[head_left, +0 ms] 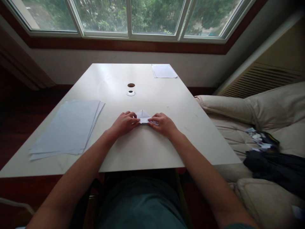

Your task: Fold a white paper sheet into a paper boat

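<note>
A folded sheet of white paper lies on the white table, near the middle of the view. Its upper part comes to a point. My left hand presses on its left side, fingers curled over the paper's edge. My right hand grips the right side, fingertips pinching a flap. Both hands meet at the fold and hide its lower part. The paper is held flat against the tabletop.
A stack of white paper sheets lies on the table's left side, and a smaller stack sits at the far edge. Two round grommet holes are set in the tabletop. A beige sofa with dark cloth and crumpled items stands to the right.
</note>
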